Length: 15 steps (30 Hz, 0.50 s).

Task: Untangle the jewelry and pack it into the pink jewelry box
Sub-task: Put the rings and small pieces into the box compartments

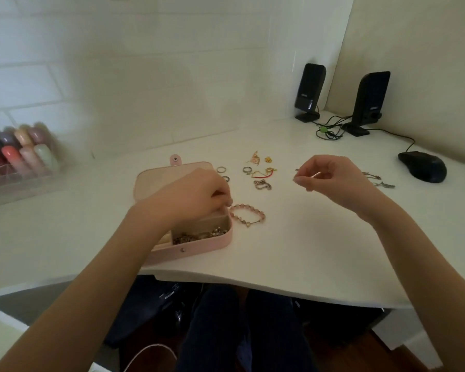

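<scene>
Fingers of the left hand (196, 194) curl down into the open box (199, 244), seemingly placing something unseen. Right hand (333, 178) pinches a thin chain, lifted clear of loose jewelry (261, 174), probably to avoid re-tangling.

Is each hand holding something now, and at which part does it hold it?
The right hand pinches a thin chain at its fingertips. The left hand reaches into the pink jewelry box; whether it holds anything cannot be told.
</scene>
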### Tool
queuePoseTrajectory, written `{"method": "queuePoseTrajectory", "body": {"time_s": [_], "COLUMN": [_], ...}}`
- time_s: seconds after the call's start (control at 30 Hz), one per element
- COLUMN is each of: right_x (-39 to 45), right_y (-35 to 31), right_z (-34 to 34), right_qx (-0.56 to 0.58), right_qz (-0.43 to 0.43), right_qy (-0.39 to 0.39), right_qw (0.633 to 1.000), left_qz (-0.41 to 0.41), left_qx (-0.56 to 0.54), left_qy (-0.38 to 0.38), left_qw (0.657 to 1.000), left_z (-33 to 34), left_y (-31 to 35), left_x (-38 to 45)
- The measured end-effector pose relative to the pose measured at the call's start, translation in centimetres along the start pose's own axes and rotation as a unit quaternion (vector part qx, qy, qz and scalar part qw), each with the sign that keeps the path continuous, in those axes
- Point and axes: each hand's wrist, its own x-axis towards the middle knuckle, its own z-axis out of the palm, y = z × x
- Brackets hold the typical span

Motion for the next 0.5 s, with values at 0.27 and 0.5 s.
{"method": "queuePoseTrajectory", "body": {"time_s": [0.27, 0.5], "right_x": [1.8, 1.6], "right_y": [8.8, 11.6], "right_z": [-8.4, -8.6], "right_qx": [-0.165, -0.15], "right_qz": [0.153, 0.208], "right_qy": [0.201, 0.154], "right_qw": [0.953, 0.954], "left_qz": [0.072, 0.124], "left_qx": [-0.086, -0.108], "left_qy": [0.011, 0.025], "left_qw": [0.994, 0.986], "left_z": [3.8, 7.7], "left_y": [5.9, 9.6], "left_x": [6.5, 12.8]}}
